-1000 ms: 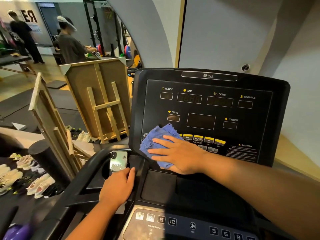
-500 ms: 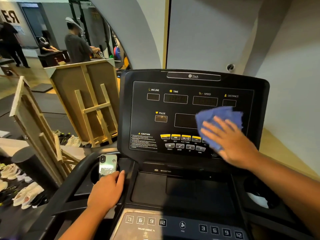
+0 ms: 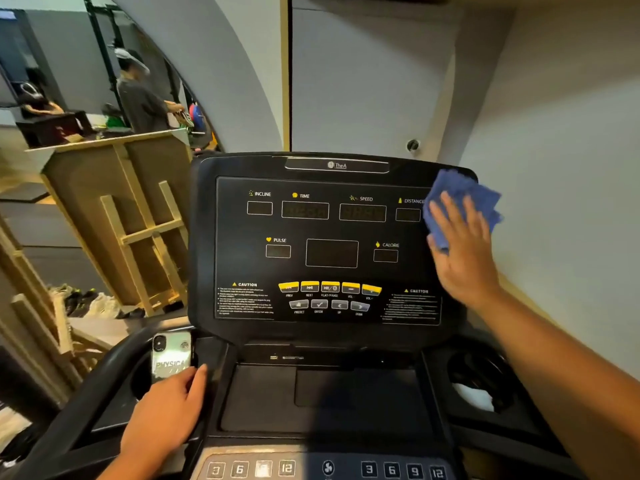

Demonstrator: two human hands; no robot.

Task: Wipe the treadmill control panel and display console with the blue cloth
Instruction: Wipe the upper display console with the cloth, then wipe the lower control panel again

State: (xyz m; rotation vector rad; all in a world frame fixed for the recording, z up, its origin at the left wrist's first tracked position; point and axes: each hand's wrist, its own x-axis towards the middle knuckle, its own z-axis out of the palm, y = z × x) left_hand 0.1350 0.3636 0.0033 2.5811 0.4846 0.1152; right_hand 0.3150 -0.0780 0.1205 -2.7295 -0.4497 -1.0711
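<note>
Presently the right hand lies flat with fingers spread, pressing the blue cloth against the upper right corner of the display console; the cloth covers the end of the DISTANCE label and overhangs the console's right edge. Its bunched shape runs longest from lower left to upper right, with the fingers pointing up and a little left across it.

As a judgement, the wipe is in mid-course: the cloth sits at one corner of the display console, and nothing in view shows which parts are already clean, since the dark face looks alike all over. The yellow button row, the flat tray beneath it and the lower control panel with its numbered keys lie well apart from the cloth and likely remain to be wiped.

The left hand rests loosely curled on the left side of the tray surround, fingertips just beside a phone standing in the cup holder, holding nothing that I can make out.
</note>
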